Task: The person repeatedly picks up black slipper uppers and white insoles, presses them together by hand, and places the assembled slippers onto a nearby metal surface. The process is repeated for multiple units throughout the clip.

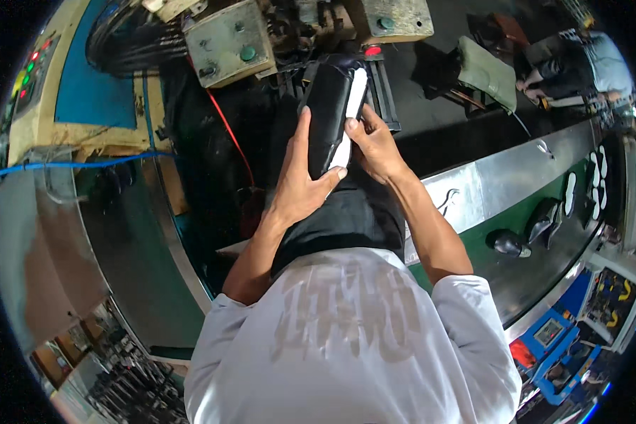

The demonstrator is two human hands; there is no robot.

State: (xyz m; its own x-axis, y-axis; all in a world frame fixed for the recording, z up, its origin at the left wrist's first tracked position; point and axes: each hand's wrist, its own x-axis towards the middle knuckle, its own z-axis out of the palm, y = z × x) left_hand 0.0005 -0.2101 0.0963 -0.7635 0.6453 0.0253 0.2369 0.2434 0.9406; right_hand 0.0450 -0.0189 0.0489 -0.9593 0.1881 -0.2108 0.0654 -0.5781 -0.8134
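Observation:
I hold a black shoe [326, 106] with a white sole strip along its right side, upright in front of me, just below a worn machine. My left hand [300, 180] wraps the shoe's lower left side, thumb pressing the white strip near the bottom. My right hand [373, 141] grips the right edge, fingers on the white sole. Both hands are closed on the shoe.
The beige machine [230, 42] has green buttons and a red light [372, 51]. A conveyor [530, 205] at right carries black shoes [509, 242] and white soles [569, 194]. Another person [586, 63] works at the far right. A control panel [28, 71] is at far left.

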